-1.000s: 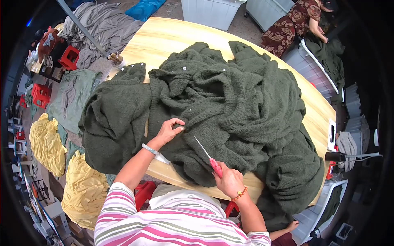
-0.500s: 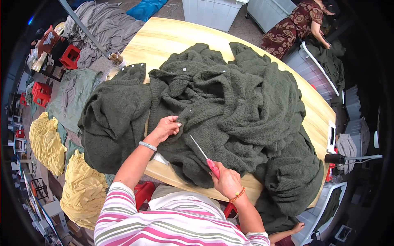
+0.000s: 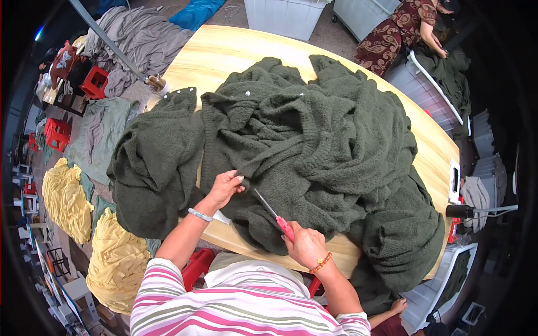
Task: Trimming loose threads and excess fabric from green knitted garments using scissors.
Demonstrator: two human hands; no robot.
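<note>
Dark green knitted garments (image 3: 358, 140) lie in a thick heap over the table. My left hand (image 3: 226, 187) is closed in a pinch on an edge of the green knit, at the heap's near side. My right hand (image 3: 307, 245) grips a pink-handled tool (image 3: 284, 227) with a slim, pointed metal shaft. I cannot make out the tool's exact kind. Its tip points up and left, just above the knit and close to my left fingers. Small white shiny dots like buttons (image 3: 247, 93) show along a garment edge farther back. A separate green bundle (image 3: 154, 168) rests at the left.
The pale wooden table (image 3: 224, 47) has a curved edge. Yellow cloth heaps (image 3: 117, 260) and grey cloth (image 3: 140, 39) lie on the floor at left, near red stools (image 3: 58, 133). A co-worker (image 3: 395, 33) handles green cloth at a white bin (image 3: 428, 89). Another person's hand (image 3: 398, 306) shows lower right.
My left hand has moved slightly toward me with the pinched knit. My right hand and the pink-handled tool have shifted a little left. The whole view has moved slightly.
</note>
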